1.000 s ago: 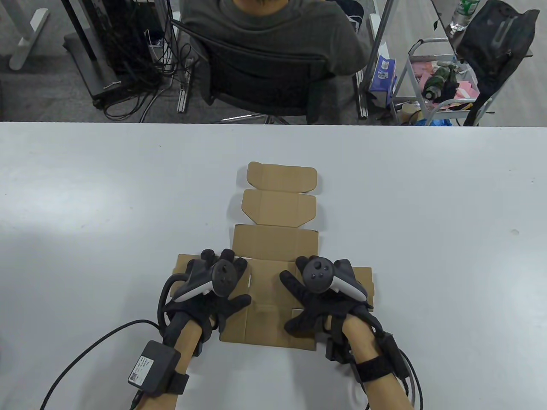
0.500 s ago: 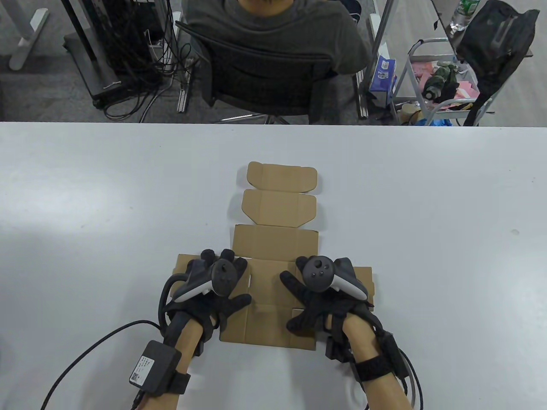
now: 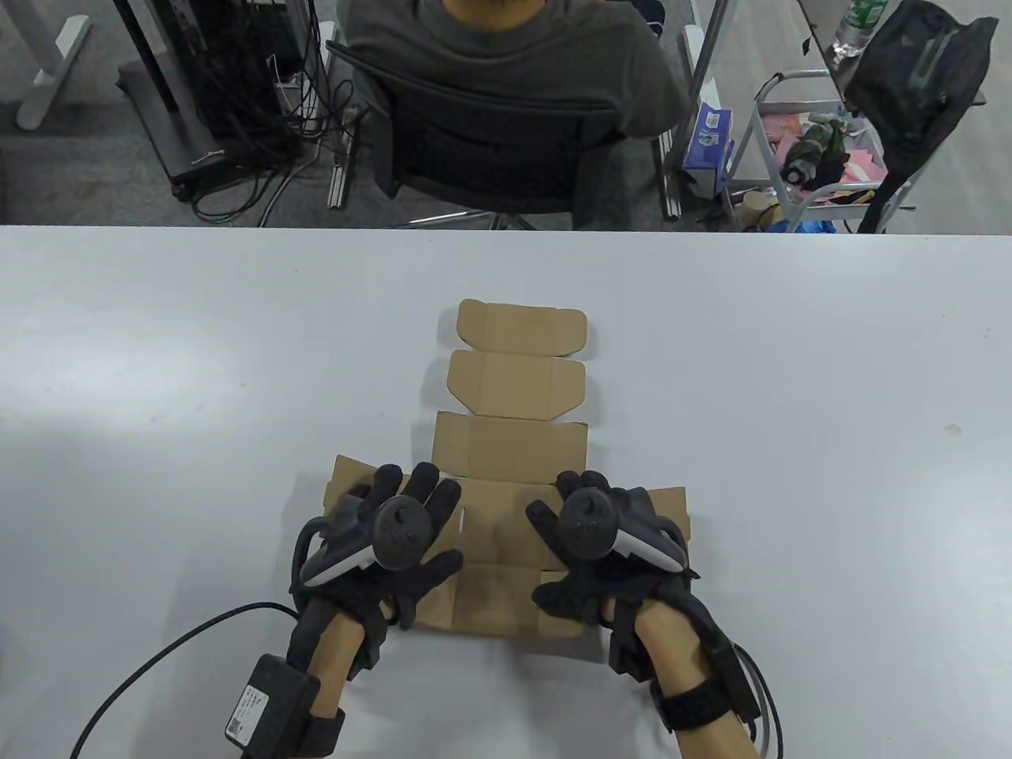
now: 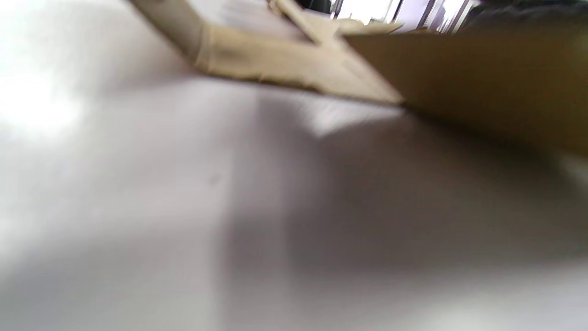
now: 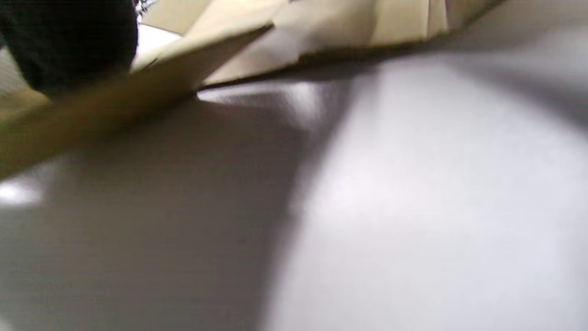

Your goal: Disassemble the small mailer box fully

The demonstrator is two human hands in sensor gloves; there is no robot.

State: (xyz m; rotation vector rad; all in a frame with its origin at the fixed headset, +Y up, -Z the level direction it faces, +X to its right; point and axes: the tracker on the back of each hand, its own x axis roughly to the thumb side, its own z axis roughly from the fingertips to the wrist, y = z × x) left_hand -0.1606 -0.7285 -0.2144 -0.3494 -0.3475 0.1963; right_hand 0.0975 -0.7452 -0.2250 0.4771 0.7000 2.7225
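White tabletop (image 3: 158, 395) fills the frame below a seated person's chair at the upper edge. Lower centre lies the mailer box (image 3: 510, 443), unfolded to a nearly flat sheet, its near edge lifted slightly off the table. The left hand (image 3: 387, 545) and right hand (image 3: 597, 545) rest spread on the side panels, fingers wide, gripping nothing. Uneven pressure could crease or tear a fold, or slide the sheet.

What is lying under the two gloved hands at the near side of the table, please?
The unfolded mailer box lies flat on the white table; the left hand and right hand rest on its near panels. The cardboard directly beneath the palms is covered.
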